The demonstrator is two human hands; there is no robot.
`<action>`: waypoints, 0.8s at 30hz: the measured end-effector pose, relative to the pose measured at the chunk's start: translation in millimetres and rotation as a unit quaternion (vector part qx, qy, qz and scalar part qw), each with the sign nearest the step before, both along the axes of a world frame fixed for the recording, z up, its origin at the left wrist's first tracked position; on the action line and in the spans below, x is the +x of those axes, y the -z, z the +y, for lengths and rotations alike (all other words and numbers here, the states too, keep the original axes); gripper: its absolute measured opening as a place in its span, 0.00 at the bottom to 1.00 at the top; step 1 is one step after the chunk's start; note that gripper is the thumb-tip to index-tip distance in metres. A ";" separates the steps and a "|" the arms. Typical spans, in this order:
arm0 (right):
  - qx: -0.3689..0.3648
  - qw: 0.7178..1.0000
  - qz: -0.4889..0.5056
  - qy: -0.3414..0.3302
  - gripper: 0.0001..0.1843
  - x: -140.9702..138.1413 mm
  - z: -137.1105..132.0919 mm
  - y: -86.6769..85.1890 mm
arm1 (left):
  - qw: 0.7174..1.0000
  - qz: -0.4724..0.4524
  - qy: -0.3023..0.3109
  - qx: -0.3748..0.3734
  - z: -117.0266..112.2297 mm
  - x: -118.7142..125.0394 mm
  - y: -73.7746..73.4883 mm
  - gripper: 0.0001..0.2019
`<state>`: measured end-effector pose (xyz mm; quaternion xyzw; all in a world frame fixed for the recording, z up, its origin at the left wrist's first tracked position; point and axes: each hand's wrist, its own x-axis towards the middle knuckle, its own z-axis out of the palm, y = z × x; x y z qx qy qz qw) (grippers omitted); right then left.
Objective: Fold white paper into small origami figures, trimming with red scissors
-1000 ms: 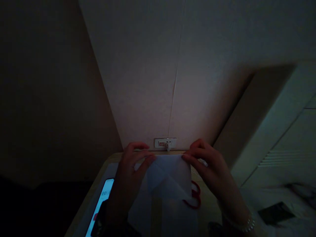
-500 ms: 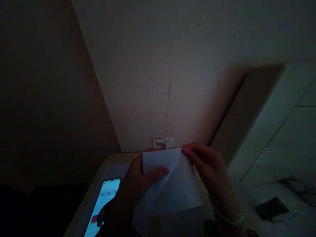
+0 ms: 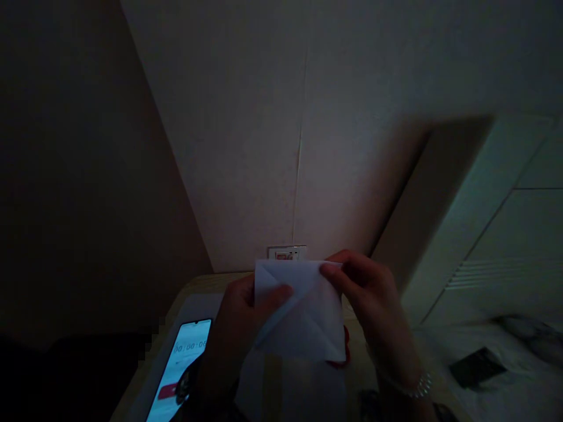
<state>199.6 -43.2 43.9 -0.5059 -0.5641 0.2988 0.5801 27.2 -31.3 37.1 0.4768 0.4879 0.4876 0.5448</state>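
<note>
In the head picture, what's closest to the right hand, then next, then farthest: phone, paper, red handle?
1. Paper, pinched in the right hand.
2. Red handle, just below, partly covered.
3. Phone, over past the left hand.

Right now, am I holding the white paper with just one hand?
No, your left hand holds the white paper, thumb across it, while your right hand pinches its top edge.
</note>
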 end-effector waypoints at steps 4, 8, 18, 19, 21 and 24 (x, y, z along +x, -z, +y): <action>0.032 0.998 0.044 0.030 0.10 0.8 -1.0 -1.2 | 0.999 -0.032 0.024 -0.018 -2.6 5.3 3.0 0.09; 0.033 0.998 0.044 0.006 0.04 4.7 0.7 1.5 | 0.999 -0.044 0.004 -0.022 -3.9 6.9 2.5 0.07; 0.106 0.961 -0.195 -0.166 0.26 34.1 -6.6 -0.8 | 0.996 -0.066 -0.038 -0.039 1.3 -4.0 2.4 0.11; 0.107 0.954 -0.217 -0.176 0.26 35.4 -7.3 -1.0 | 0.996 -0.066 -0.037 -0.041 1.0 -4.9 2.1 0.11; 0.107 0.943 -0.252 -0.189 0.26 36.4 -7.1 0.0 | 0.996 -0.079 -0.033 -0.038 0.8 -6.0 1.9 0.13; 0.118 0.935 -0.286 -0.175 0.24 35.6 -2.9 3.8 | 0.993 -0.115 -0.030 -0.025 3.3 -5.8 4.7 0.16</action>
